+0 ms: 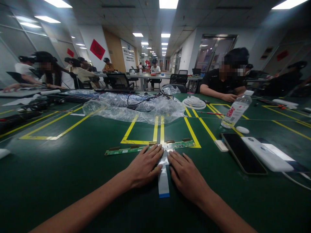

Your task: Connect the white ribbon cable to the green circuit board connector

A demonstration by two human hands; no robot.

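A long narrow green circuit board lies across the green table. A white flat ribbon cable with a blue end runs from the board's middle toward me. My left hand lies flat on the table, fingers stretched out, fingertips touching the cable where it meets the board. My right hand lies flat on the other side of the cable, fingers spread, fingertips at the same joint. Neither hand grips anything.
Crumpled clear plastic wrap with black cables lies beyond the board. To the right are a small white fan, a water bottle, a black phone and a white power bank. Other people sit at the table and behind it.
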